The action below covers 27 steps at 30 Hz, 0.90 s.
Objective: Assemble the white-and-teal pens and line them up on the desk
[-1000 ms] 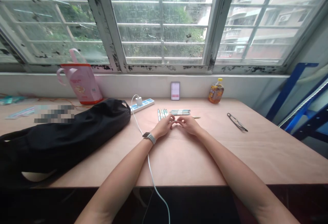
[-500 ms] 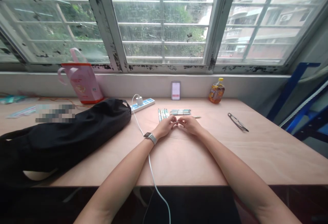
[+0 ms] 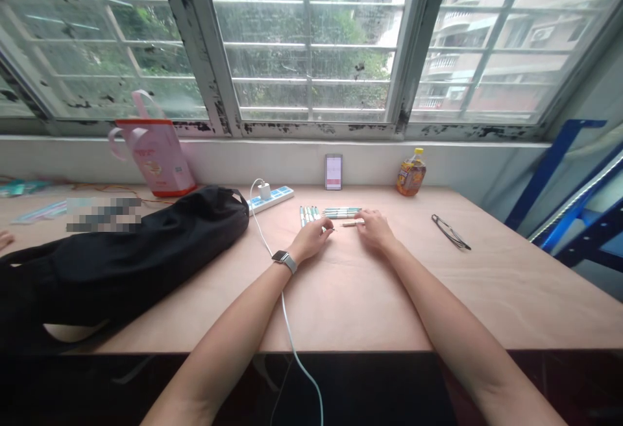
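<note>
My left hand [image 3: 310, 239], a watch on its wrist, rests on the table with its fingertips pinched together. Something tiny may be between them, too small to name. Just beyond it lies a row of pens [image 3: 308, 214] pointing away from me. My right hand [image 3: 377, 231] has its fingers curled on one end of a slim beige pen [image 3: 349, 223], whose other end points toward my left hand. Several white and teal pens [image 3: 342, 212] lie crosswise just behind this beige one.
A phone [image 3: 333, 173] leans on the wall, with a drink bottle [image 3: 411, 174] to its right. Folded glasses [image 3: 451, 232] lie at right. On the left are a black bag [image 3: 146, 263], a power strip [image 3: 272, 199] and a pink bag [image 3: 156, 156]. Another person's hand [image 3: 6, 239] shows at the left edge.
My hands were together at the fingertips and are now apart. The right hand has moved right, onto the beige pen. Another person's hand has appeared at the left edge.
</note>
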Each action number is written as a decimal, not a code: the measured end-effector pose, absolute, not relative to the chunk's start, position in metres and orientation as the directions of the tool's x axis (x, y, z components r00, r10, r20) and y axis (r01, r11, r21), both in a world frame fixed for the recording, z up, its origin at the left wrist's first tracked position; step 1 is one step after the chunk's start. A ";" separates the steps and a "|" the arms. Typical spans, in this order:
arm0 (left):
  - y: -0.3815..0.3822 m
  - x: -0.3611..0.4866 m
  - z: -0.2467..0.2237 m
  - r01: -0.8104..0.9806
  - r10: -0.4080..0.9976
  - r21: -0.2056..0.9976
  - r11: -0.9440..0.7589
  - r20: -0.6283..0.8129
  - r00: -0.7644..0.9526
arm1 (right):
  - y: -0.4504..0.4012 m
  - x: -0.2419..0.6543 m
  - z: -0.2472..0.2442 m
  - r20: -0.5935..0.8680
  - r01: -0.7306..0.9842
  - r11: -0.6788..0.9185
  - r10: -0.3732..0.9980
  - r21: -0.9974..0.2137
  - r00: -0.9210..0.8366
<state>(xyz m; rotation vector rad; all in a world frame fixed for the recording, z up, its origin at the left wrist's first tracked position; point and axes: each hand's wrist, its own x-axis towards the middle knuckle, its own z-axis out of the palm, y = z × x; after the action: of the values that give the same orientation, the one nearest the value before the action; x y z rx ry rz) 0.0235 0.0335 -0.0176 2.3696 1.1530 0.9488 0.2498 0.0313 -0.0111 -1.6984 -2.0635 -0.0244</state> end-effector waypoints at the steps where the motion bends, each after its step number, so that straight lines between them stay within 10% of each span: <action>1: 0.033 0.023 -0.017 0.581 0.791 0.537 -0.612 0.420 0.445 | 0.031 0.252 -0.011 0.338 0.951 0.190 0.936 -0.244 -0.100; 27: 0.033 0.020 -0.015 0.689 0.824 0.462 -0.559 0.399 0.401 | 0.032 0.247 -0.013 0.275 0.903 0.266 0.945 -0.338 -0.175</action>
<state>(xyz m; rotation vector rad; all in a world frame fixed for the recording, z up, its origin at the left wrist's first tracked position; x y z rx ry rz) 0.0204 0.0327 -0.0148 2.4349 1.3389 0.8876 0.2475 0.0324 -0.0132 -1.6720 -2.1179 0.1345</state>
